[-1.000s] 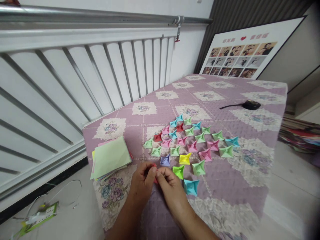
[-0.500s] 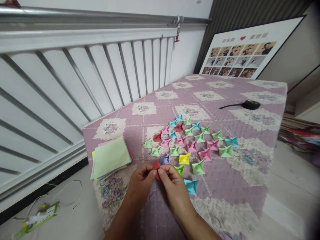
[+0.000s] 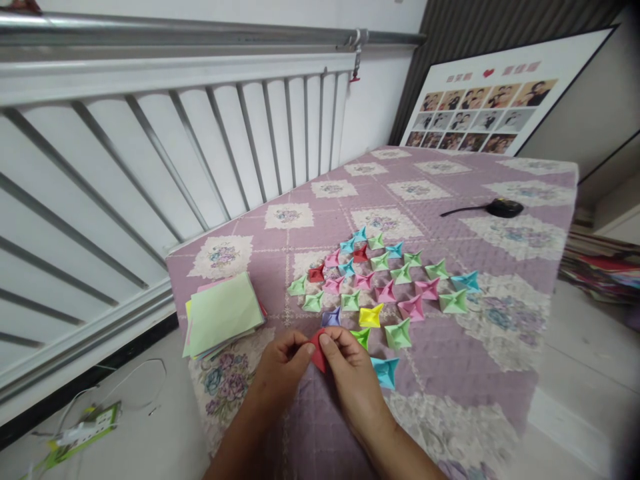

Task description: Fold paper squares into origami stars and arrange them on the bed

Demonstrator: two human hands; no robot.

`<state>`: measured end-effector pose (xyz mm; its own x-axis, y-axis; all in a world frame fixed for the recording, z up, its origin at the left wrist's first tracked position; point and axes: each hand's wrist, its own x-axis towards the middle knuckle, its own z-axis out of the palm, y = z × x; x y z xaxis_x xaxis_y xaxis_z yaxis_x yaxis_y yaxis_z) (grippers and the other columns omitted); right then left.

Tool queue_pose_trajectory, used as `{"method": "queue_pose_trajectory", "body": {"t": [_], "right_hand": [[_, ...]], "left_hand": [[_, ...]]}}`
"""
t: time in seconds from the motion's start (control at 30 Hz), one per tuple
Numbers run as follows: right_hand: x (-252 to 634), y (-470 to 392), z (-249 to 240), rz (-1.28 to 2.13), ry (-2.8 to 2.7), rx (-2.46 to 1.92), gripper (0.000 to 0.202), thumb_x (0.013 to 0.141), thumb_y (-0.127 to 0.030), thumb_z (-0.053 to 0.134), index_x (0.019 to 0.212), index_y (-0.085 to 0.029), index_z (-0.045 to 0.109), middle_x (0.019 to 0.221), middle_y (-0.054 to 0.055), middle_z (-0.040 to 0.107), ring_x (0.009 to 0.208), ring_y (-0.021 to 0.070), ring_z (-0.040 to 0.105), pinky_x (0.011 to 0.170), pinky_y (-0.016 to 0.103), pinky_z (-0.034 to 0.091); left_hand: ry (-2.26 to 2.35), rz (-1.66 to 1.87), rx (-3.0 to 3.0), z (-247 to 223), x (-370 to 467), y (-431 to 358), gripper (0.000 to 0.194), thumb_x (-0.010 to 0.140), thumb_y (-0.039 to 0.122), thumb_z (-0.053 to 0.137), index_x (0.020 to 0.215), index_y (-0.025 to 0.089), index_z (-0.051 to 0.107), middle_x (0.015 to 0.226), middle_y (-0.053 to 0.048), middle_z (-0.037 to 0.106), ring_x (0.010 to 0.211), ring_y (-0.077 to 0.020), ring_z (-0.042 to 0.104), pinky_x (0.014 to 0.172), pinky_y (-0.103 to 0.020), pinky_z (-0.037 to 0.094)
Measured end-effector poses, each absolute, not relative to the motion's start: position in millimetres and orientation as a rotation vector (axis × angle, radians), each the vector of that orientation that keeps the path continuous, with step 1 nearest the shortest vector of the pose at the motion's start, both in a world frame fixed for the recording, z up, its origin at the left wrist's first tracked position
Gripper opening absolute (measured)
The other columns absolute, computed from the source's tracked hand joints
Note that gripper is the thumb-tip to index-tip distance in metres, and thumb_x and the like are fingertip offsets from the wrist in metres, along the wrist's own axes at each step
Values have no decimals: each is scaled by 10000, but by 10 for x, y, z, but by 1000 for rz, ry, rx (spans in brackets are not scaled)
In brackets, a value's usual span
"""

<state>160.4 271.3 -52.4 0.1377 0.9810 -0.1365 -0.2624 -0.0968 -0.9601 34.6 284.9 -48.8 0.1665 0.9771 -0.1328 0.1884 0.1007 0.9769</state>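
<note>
A small folded piece of red paper (image 3: 319,355) is pinched between my two hands, low over the near part of the table. My left hand (image 3: 286,363) grips its left edge with thumb and fingers. On the other side, my right hand (image 3: 349,363) presses its thumb on the paper's face. Just beyond my fingers stand a purple folded paper boat (image 3: 331,317), a yellow paper boat (image 3: 371,316) and a bright green one (image 3: 361,338). A blue paper boat (image 3: 386,372) lies right of my right hand.
Several more paper boats (image 3: 385,291) stand in rows on the floral tablecloth (image 3: 345,427). A stack of coloured paper sheets (image 3: 225,313) lies at the left edge. Farther right is a black corded object (image 3: 504,208). A white radiator (image 3: 200,147) borders the table's left side.
The red paper has been turned in my fingers, and more of its face shows below my thumbs. My right thumb has moved up on it. The boats stay in place.
</note>
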Motion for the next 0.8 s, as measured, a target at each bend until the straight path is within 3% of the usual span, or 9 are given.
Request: {"method": "queue_pose_trajectory", "body": {"t": [0.43,0.6,0.8], "right_hand": [[1637,2717,-583,1180,-992,-1213,288,796,-490,614,736,-209,597,649,-32,535,622,134,458,604,240,378],[1626,2712,-602,1269,-886,-1165,289,819,-507,587,825,-220,618,746,-16,589,711,150,511,672,250,403],[1596,2714,-596,1438,-804,-1021,281,801,-491,620,734,-221,584,653,-41,558,608,125,476,605,237,387]], "left_hand": [[1208,884,1292,-527,316,2841,172,740,336,596,695,172,568,617,43,498,597,-114,435,582,-225,332],[1169,888,1168,-512,291,2857,254,729,411,620,676,173,549,580,56,468,553,-98,392,555,-219,304],[1142,943,1097,-511,274,2878,355,741,514,597,654,176,528,540,52,468,534,-100,391,561,-225,310]]}}
